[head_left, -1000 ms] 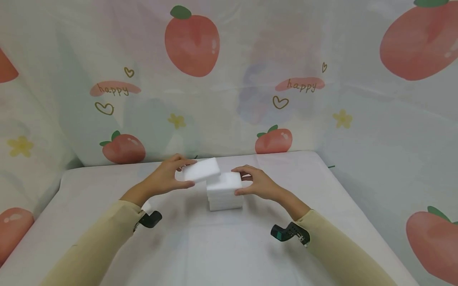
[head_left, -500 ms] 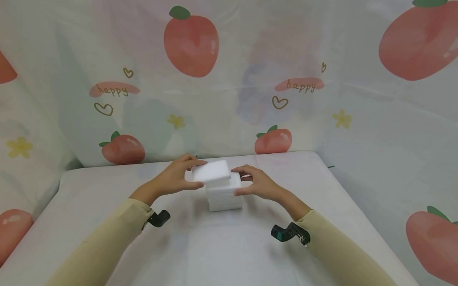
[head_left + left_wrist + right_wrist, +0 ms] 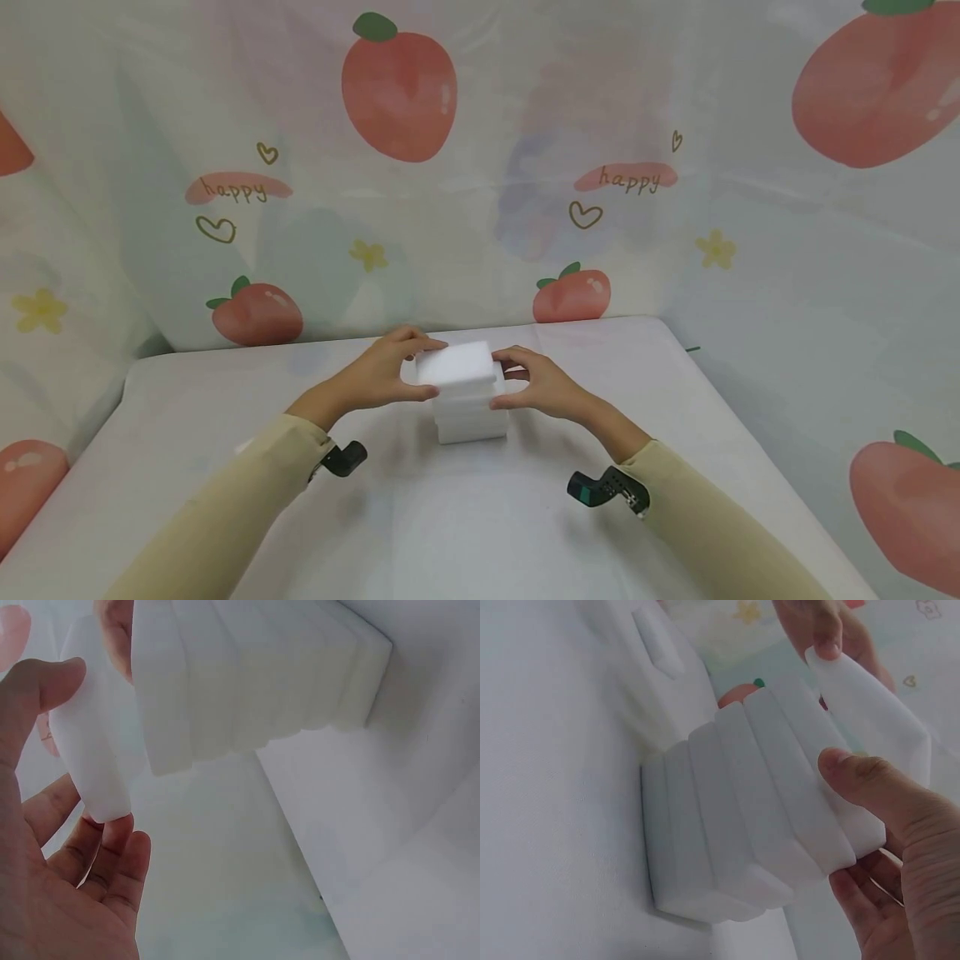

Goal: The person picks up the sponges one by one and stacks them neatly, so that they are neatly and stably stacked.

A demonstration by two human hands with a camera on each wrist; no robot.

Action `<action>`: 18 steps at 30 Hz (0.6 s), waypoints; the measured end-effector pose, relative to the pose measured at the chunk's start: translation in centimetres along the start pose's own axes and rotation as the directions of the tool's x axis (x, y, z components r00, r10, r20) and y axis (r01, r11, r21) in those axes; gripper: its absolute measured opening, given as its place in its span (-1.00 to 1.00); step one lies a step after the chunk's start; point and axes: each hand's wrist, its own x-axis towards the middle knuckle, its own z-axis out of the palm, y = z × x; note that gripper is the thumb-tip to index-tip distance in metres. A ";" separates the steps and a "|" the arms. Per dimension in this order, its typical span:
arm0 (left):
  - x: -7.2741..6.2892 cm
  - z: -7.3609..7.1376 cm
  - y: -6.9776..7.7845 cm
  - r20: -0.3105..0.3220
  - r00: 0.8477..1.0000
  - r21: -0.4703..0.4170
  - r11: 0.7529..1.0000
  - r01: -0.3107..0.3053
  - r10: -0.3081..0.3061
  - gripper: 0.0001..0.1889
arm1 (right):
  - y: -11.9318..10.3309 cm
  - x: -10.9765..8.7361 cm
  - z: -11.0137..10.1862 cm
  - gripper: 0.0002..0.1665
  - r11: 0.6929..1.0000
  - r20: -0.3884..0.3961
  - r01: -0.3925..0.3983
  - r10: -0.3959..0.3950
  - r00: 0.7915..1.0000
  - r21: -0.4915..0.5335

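Note:
A stack of several white sponge blocks (image 3: 472, 422) stands on the table, its layers slightly out of line. My left hand (image 3: 378, 375) holds one more white sponge (image 3: 455, 364) by its left end, thumb on the near edge and fingers on the far edge. Both wrist views show a gap between this held sponge (image 3: 90, 727) and the top of the stack (image 3: 742, 802); it is a little tilted. With thumb and fingers on opposite sides, my right hand (image 3: 551, 387) grips the upper part of the stack from the right.
One white sponge (image 3: 658, 645) lies apart on the table in the right wrist view; in the head view my left sleeve (image 3: 232, 492) mostly covers it. A white cloth covers the table (image 3: 480, 533). Printed curtains (image 3: 450, 233) rise behind and at the sides.
My left hand has carried its sponge to the right and slightly down, from the stack's left side to above its top. The right hand has stayed at the stack.

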 end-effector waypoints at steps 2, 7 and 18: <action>0.0 0.0 0.3 0.004 1.000 -0.001 1.000 -0.001 0.001 -0.33 | 0.0 0.0 0.0 -0.16 1.000 -0.001 -0.001 0.001 1.000 -0.002; 0.3 0.2 0.6 0.002 1.000 0.000 1.000 -0.023 0.023 -0.33 | 0.0 0.1 0.1 -0.18 1.000 -0.003 0.001 -0.001 1.000 0.005; 0.9 0.9 0.7 0.011 0.999 0.022 0.999 -0.047 0.047 -0.33 | 0.0 0.0 0.0 -0.14 0.999 0.004 -0.020 0.019 1.000 0.033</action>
